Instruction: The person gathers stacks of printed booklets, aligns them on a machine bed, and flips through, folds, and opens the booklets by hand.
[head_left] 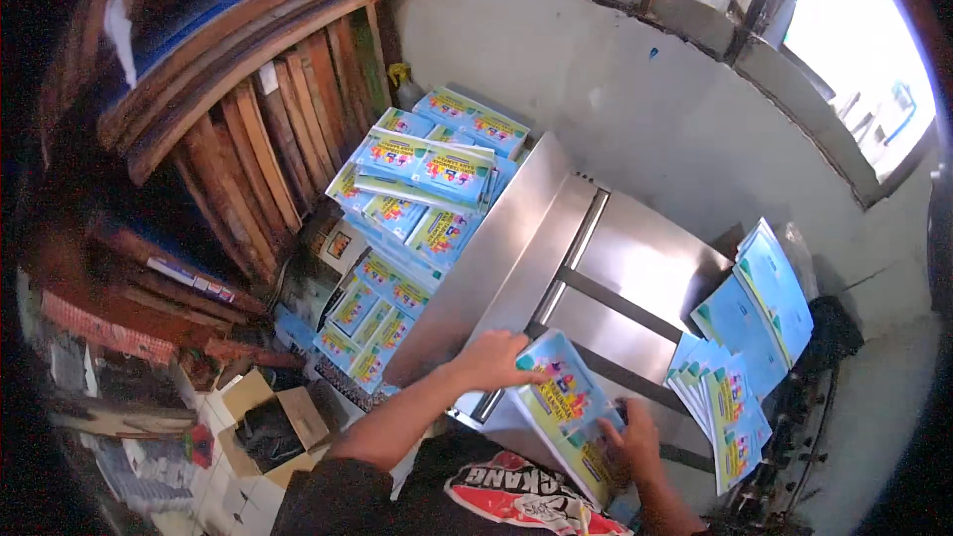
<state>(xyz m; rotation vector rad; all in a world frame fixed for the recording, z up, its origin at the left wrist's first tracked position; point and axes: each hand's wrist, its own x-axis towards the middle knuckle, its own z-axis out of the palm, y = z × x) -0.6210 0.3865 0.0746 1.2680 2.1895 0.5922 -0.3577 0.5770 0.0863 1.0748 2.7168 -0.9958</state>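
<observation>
My left hand (pixel 493 358) grips the upper left edge of a small stack of light blue booklets with colourful covers (pixel 568 407). The stack rests on the near end of a shiny metal machine table (pixel 635 258). My right hand (pixel 632 435) holds the lower right edge of the same stack. Both forearms come in from the lower edge.
A large pile of the same blue booklets (pixel 417 189) is stacked left of the machine. More booklets fan out on the right (pixel 745 337). Wooden boards (pixel 258 139) lean on shelves at the left. Cardboard boxes (pixel 268 417) sit on the floor. A grey wall (pixel 645 99) stands behind.
</observation>
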